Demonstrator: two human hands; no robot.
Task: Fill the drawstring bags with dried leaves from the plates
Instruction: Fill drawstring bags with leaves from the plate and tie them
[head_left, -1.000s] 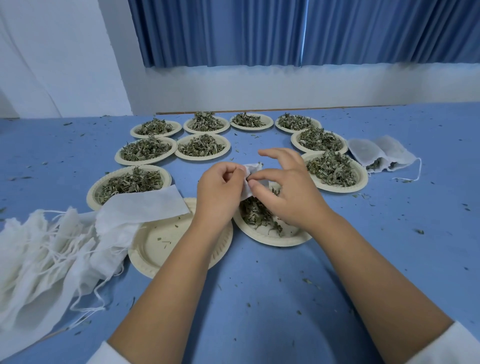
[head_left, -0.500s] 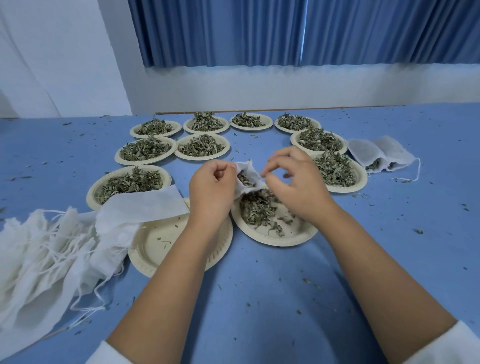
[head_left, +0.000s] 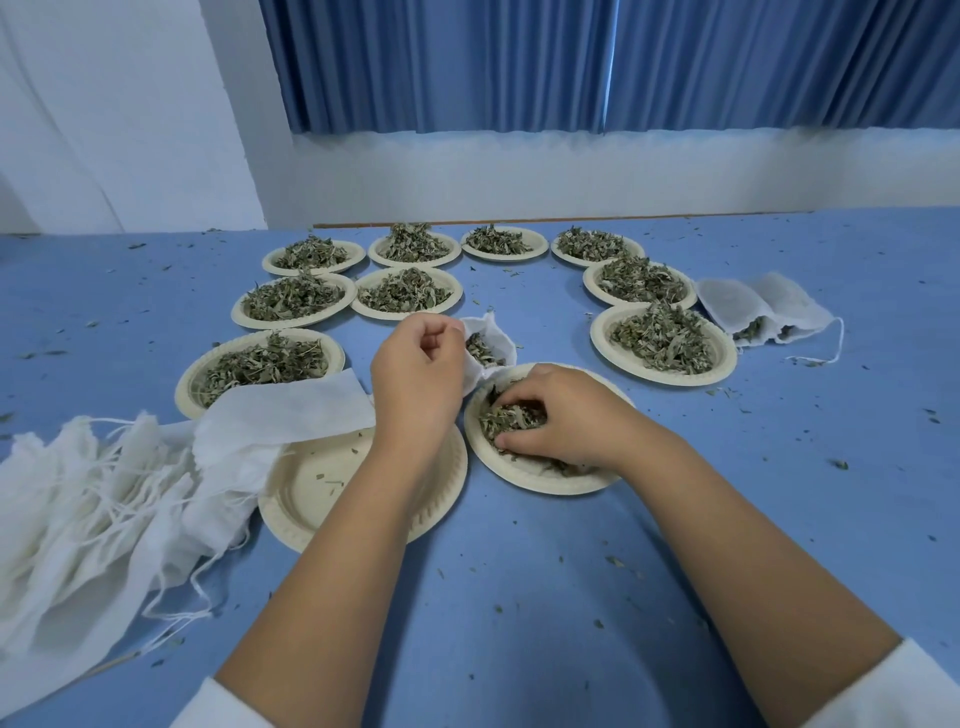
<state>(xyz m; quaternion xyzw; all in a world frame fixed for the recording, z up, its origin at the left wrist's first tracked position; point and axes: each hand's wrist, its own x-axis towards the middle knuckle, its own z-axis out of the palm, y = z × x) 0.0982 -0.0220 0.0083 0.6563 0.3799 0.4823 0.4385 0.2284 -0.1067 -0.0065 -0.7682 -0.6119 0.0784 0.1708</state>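
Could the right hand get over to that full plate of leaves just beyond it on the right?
Probably yes. The right hand, gripping dried leaves in the near plate, has only open table between it and the full plate.

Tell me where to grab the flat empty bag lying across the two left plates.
Probably pinch the bag at its right edge, coming from the right: it lies flat, and that edge overhangs the emptied plate, leaving room beneath.
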